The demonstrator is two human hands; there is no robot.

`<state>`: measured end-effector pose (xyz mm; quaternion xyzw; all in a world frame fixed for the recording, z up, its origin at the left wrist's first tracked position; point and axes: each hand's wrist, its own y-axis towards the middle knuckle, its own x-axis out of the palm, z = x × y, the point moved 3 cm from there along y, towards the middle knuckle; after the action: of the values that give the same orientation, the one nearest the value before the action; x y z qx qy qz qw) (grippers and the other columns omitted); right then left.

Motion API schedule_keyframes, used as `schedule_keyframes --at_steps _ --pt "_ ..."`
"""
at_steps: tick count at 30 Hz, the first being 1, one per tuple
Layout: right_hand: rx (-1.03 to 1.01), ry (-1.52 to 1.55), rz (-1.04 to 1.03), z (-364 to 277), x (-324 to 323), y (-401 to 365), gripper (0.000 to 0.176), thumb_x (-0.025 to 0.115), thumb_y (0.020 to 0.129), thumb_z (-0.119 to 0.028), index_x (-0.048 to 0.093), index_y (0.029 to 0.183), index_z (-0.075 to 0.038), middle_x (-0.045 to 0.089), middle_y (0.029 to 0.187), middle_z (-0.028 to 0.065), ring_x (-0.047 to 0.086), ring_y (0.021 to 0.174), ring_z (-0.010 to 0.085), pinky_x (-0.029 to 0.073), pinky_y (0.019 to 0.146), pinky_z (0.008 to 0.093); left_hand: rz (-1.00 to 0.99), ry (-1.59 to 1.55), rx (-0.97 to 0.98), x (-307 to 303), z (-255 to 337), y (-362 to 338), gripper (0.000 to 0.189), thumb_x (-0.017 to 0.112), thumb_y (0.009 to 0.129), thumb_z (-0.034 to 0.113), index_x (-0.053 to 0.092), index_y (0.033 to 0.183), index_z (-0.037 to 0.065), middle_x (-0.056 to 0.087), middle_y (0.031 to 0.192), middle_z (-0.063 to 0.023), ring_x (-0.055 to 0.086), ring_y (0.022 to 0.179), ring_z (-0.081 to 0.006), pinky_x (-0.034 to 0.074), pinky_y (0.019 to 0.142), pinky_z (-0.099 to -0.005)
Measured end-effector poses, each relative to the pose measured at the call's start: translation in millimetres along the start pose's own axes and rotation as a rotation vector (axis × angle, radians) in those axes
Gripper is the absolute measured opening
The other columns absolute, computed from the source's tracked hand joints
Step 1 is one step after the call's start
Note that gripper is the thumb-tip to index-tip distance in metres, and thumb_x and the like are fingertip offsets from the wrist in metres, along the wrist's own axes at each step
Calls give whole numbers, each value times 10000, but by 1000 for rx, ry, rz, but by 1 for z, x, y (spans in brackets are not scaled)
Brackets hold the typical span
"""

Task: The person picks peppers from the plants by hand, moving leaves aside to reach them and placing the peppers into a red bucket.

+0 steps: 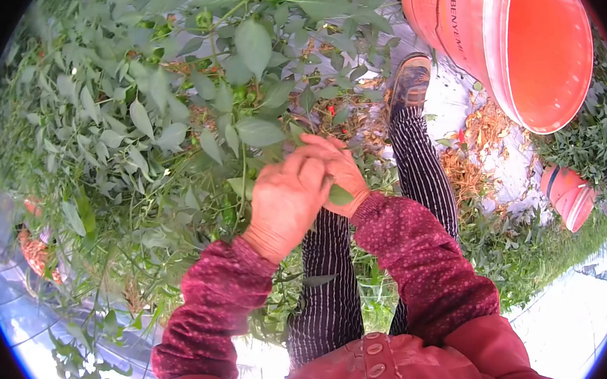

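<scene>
Close together, my hands are among the leaves of a bushy green pepper plant (253,47). My left hand (287,201) is closed, its fingers curled in against the other hand. Partly behind it is my right hand (341,172), fingers bent and pressed together. What lies between the fingers is hidden. A single green leaf (339,195) pokes out below the right palm. Just left of my left wrist, a thin green stem (243,173) runs upward, and a dark green pepper (228,211) hangs low in the foliage.
A large red bucket (447,25), tilted with its mouth toward me, is at upper right. Farther off lies a smaller-looking red bucket (568,196). My shoe (410,81) rests by pale ground sheeting (446,100) strewn with dry plant litter (484,132). Dense foliage fills the left.
</scene>
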<state>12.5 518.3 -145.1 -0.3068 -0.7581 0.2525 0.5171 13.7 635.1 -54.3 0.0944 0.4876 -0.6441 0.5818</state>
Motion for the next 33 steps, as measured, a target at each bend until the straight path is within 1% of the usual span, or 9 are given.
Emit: schedule_keyframes --at_steps 2,4,14,18,21,23,27,29,33 --pt "-374 -1148 -26 -19 6 -1 306 688 627 -139 648 930 -151 569 1116 10 394 1249 240 223 1042 452 55 -11 37 4 3 -4 284 716 685 142 559 915 84 624 844 -50 617 708 -229 463 633 -345" --pt "-398 -1194 -25 -20 5 -1 239 671 685 -195 654 919 -148 575 1132 9 398 1249 239 263 1037 400 119 -37 37 4 2 -3 289 719 679 140 560 914 88 625 834 -43 617 700 -219 456 623 -335" --pt "-322 -1224 -55 -15 -4 12 183 621 751 -205 637 924 -149 570 1107 19 393 1237 247 221 1044 472 53 -287 254 -8 52 -21 382 706 681 89 556 1031 74 599 723 -46 603 611 -192 445 592 -342" --pt "-326 -1288 -73 -26 4 7 288 647 672 -132 632 960 -151 570 1108 21 376 1259 251 187 1065 481 79 -774 -136 -34 32 -21 248 610 764 -29 551 1000 20 625 829 -82 598 681 -121 466 532 -231" --pt "-253 -1546 -153 -32 15 2 363 667 576 -77 640 933 -139 571 1096 12 333 1306 240 96 1105 498 163 -1094 -333 -81 -13 -20 133 533 843 76 520 965 24 610 880 -80 616 702 -141 469 510 -224" --pt "-185 -1611 -226 -42 23 2 351 665 572 -72 646 917 -135 572 1089 11 332 1308 235 89 1107 506 242 -835 -534 -108 -40 -17 223 505 812 44 535 1032 13 612 889 -80 624 710 -146 460 509 -207" --pt "-134 -1740 -342 -42 28 3 312 632 603 -67 653 911 -114 584 1071 28 377 1280 221 75 1119 500 -91 -407 -674 -84 -100 -44 272 498 779 -17 559 1044 -6 642 944 -118 628 743 -133 485 569 -217" --pt "-113 -1781 -394 -42 33 3 342 617 622 -70 646 960 -109 587 1091 39 405 1260 222 81 1120 490 -219 191 -235 -69 -100 -61 292 532 741 -25 567 1031 -11 647 895 -135 638 704 -171 518 595 -269" --pt "-74 -1380 -426 -36 54 -7 449 586 712 -163 562 1152 -77 571 1173 114 463 1208 242 117 1110 485 -274 98 -356 -68 -63 -89 311 560 718 -18 557 1029 -21 634 885 -150 640 687 -230 538 626 -335"
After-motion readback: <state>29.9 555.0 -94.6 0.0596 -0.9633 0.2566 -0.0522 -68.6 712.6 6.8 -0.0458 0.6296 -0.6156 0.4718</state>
